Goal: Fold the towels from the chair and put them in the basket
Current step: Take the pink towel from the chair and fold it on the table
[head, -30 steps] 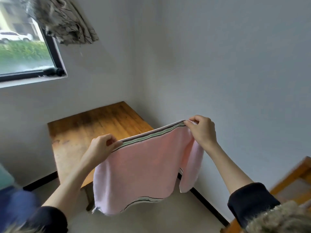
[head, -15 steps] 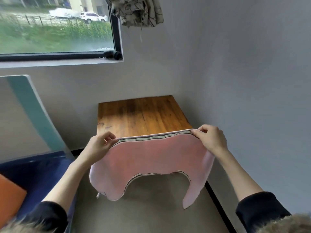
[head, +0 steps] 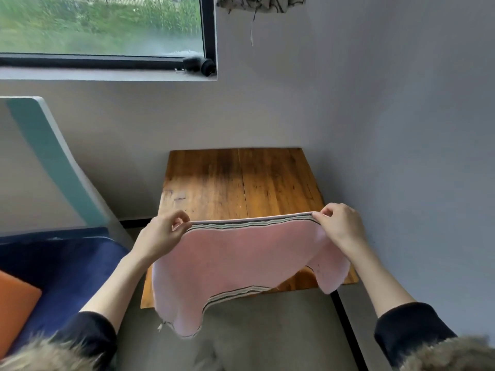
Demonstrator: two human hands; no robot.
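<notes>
A pink towel [head: 235, 261] with dark and green striped borders hangs stretched between my hands, doubled over, above the near edge of a small wooden table [head: 241, 183]. My left hand [head: 163, 234] pinches its top left corner. My right hand [head: 340, 223] pinches the top right corner. The towel's lower edge sags in an arc, with its two bottom corners drooping below the table's front edge. No basket is in view.
A blue cushioned chair [head: 61, 269] with a teal and white back [head: 51, 156] and an orange cushion [head: 13, 303] stands at the left. Grey walls meet behind the table. A window [head: 101, 30] sits high on the left, with a patterned curtain [head: 262, 2] beside it.
The view has swung left and down, so the table now lies straight ahead. The towel has come forward over the table's near edge, still held by both hands.
</notes>
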